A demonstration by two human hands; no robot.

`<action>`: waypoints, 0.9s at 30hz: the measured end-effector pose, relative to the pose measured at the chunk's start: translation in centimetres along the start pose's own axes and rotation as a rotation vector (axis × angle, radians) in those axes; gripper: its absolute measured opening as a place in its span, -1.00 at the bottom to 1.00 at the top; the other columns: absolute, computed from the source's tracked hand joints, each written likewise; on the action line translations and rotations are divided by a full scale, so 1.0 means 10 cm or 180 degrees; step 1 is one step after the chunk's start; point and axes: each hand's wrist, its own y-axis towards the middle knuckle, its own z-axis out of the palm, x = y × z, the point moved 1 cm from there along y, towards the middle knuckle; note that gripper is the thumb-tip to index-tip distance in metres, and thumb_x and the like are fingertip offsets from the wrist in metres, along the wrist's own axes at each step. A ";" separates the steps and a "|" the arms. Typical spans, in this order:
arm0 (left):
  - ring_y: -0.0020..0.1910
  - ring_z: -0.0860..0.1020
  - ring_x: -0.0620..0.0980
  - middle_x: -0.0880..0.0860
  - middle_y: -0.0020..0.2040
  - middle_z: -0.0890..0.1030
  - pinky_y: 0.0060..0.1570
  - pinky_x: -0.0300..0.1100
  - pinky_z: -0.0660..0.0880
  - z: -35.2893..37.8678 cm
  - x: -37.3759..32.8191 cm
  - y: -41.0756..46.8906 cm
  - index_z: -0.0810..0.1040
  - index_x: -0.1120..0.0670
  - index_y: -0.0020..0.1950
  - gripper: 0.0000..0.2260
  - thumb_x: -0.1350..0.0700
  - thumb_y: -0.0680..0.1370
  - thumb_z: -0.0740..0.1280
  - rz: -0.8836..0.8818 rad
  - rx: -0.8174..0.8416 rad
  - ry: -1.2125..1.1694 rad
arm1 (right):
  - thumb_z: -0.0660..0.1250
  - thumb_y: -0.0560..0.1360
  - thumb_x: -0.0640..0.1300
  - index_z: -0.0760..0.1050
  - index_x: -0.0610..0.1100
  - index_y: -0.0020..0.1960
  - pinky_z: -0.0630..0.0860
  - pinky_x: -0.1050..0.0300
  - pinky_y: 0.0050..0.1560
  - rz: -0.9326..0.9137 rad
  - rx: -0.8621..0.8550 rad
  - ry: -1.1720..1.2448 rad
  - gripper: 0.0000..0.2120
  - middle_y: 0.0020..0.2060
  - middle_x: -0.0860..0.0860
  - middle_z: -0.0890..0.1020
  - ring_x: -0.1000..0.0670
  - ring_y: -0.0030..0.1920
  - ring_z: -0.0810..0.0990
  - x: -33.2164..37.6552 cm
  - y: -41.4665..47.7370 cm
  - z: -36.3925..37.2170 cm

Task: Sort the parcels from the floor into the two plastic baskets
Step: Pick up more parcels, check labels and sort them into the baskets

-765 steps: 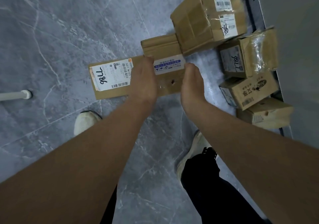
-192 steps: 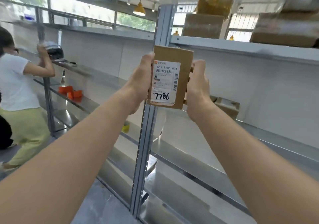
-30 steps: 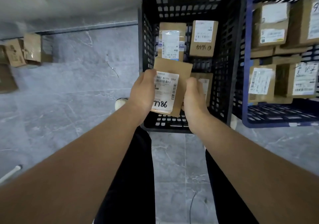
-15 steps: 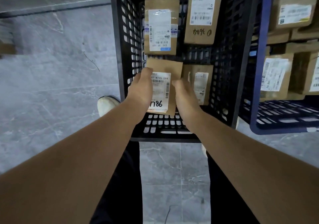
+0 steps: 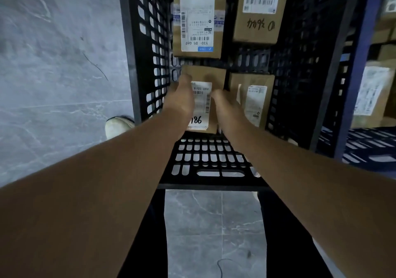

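A flat brown parcel (image 5: 204, 75) with a white label reading 7786 sits low inside the black plastic basket (image 5: 211, 166), at its near left. My left hand (image 5: 182, 97) grips its left edge and my right hand (image 5: 225, 106) grips its right edge. Three other labelled parcels lie in the same basket: one (image 5: 197, 20) behind it, one (image 5: 259, 9) at the far right, one (image 5: 254, 97) right beside it. The blue basket (image 5: 355, 74) stands to the right, holding several parcels (image 5: 372, 93).
Grey marble-look floor (image 5: 53, 74) stretches to the left of the black basket and in front of it. My left shoe (image 5: 117, 125) stands against the basket's near left corner. My dark trouser legs fill the bottom of the view.
Both hands have lowered the 7786 parcel deeper into the black basket, beside the near right parcel. My head has come closer to the basket.
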 end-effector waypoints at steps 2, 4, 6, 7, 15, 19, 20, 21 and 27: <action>-0.02 0.70 0.07 0.05 0.01 0.72 0.09 0.06 0.60 -0.01 0.02 0.09 0.58 -0.02 0.29 -0.40 -0.30 0.46 0.03 0.0008 0.0001 0.0013 | 0.13 0.75 0.10 0.57 -0.10 0.32 0.47 0.14 -0.18 0.0000 -0.0061 0.0025 -0.62 0.04 -0.07 0.68 0.11 -0.14 0.55 -0.01 0.08 0.05; -0.03 0.70 0.05 0.03 -0.01 0.73 0.02 -0.01 0.61 -0.03 0.04 0.18 0.60 -0.01 0.27 -0.44 -0.28 0.52 0.03 0.0003 -0.0047 0.0008 | 0.14 0.73 0.15 0.54 -0.06 0.41 0.41 0.12 -0.15 0.0039 -0.0069 0.0043 -0.58 0.11 -0.01 0.67 0.15 -0.05 0.56 0.00 0.11 0.10; -0.07 0.71 0.03 0.02 -0.05 0.74 -0.10 -0.09 0.58 -0.06 0.04 0.22 0.61 0.00 0.25 -0.49 -0.24 0.58 0.04 -0.0015 -0.0068 -0.0014 | 0.13 0.73 0.19 0.54 -0.05 0.40 0.41 0.10 -0.12 0.0026 -0.0086 0.0018 -0.56 0.14 0.02 0.67 0.13 0.03 0.58 -0.01 0.12 0.13; -0.08 0.72 0.02 0.01 -0.06 0.75 -0.12 -0.10 0.56 -0.07 0.04 0.23 0.61 -0.01 0.25 -0.51 -0.23 0.59 0.04 -0.0028 -0.0056 -0.0031 | 0.12 0.73 0.19 0.55 -0.05 0.39 0.42 0.09 -0.11 0.0011 -0.0109 0.0045 -0.56 0.14 0.02 0.68 0.11 0.05 0.60 -0.01 0.11 0.14; 0.02 0.70 0.08 0.03 -0.01 0.74 0.10 0.02 0.58 -0.14 -0.18 -0.23 0.62 -0.07 0.24 -0.49 -0.28 0.52 0.08 0.0096 0.0123 0.0014 | 0.09 0.59 0.27 0.55 -0.04 0.37 0.57 -0.10 0.23 0.0153 -0.0384 0.0364 -0.44 0.14 -0.03 0.69 -0.06 0.13 0.64 0.31 -0.23 0.09; 0.00 0.70 0.07 0.04 -0.01 0.74 -0.03 -0.06 0.59 -0.22 -0.41 -0.64 0.62 -0.03 0.24 -0.54 -0.24 0.60 0.09 0.0140 0.0313 -0.0115 | 0.07 0.43 0.32 0.57 -0.05 0.34 0.56 -0.20 0.36 -0.0054 -0.0419 0.0537 -0.32 0.18 -0.04 0.71 -0.11 0.20 0.67 0.63 -0.58 0.03; 0.00 0.70 0.06 0.05 0.01 0.73 -0.02 -0.06 0.60 -0.24 -0.47 -0.77 0.61 -0.02 0.25 -0.55 -0.23 0.61 0.08 0.0179 0.0351 -0.0133 | 0.07 0.43 0.30 0.57 -0.05 0.32 0.56 -0.23 0.37 -0.0093 -0.0402 0.0562 -0.34 0.18 -0.06 0.70 -0.12 0.21 0.67 0.69 -0.66 0.02; 0.01 0.69 0.07 0.06 0.04 0.72 0.02 -0.04 0.61 -0.26 -0.53 -0.89 0.61 -0.03 0.26 -0.54 -0.24 0.61 0.08 0.0240 0.0383 -0.0127 | 0.08 0.43 0.29 0.57 -0.05 0.31 0.56 -0.24 0.38 -0.0122 -0.0395 0.0626 -0.35 0.18 -0.06 0.70 -0.11 0.21 0.67 0.78 -0.78 0.00; 0.18 0.60 0.06 0.02 0.20 0.66 0.26 0.09 0.46 -0.50 -0.92 -1.70 0.59 -0.16 0.28 -0.46 -0.33 0.47 0.06 0.0673 0.0412 -0.0050 | 0.13 0.66 0.19 0.59 0.03 0.29 0.51 -0.22 0.42 -0.0262 -0.0458 0.0969 -0.60 0.19 0.00 0.67 -0.07 0.27 0.60 1.32 -1.42 -0.11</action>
